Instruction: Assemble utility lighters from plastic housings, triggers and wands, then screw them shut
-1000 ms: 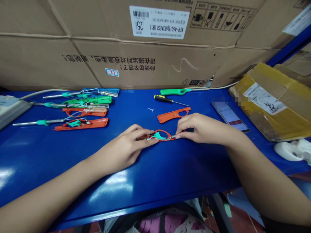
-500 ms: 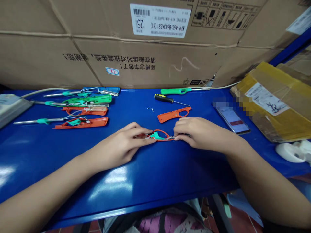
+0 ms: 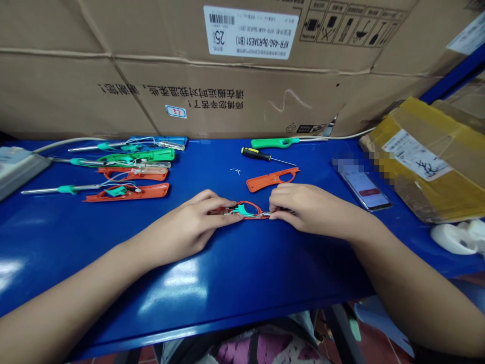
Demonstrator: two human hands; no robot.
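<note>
An opened orange long-neck lighter point(image 3: 258, 208) lies on the blue table between my hands, its inside facing up and its turquoise trigger point(image 3: 240, 210) showing. My left hand point(image 3: 197, 222) holds its left end, thumb and fingers along the two sides. At the other end my right hand point(image 3: 297, 205) is closed in a pinch around the neck; my fingers mostly hide the metal tube there. Just behind my right hand rests the loose orange shell half point(image 3: 267, 181) with its trigger loop.
Several opened lighters point(image 3: 129, 192) lie at the left. A screwdriver point(image 3: 255, 153), small white pieces point(image 3: 235, 171) and a closed green lighter point(image 3: 273, 143) lie behind my hands. To the right are a phone point(image 3: 364, 187), a taped box point(image 3: 428, 167) and a white object point(image 3: 452, 238). Large cardboard point(image 3: 212, 76) stands behind.
My right hand and the right end of the lighter have shifted very slightly to the left. My left hand keeps its hold in nearly the same place.
</note>
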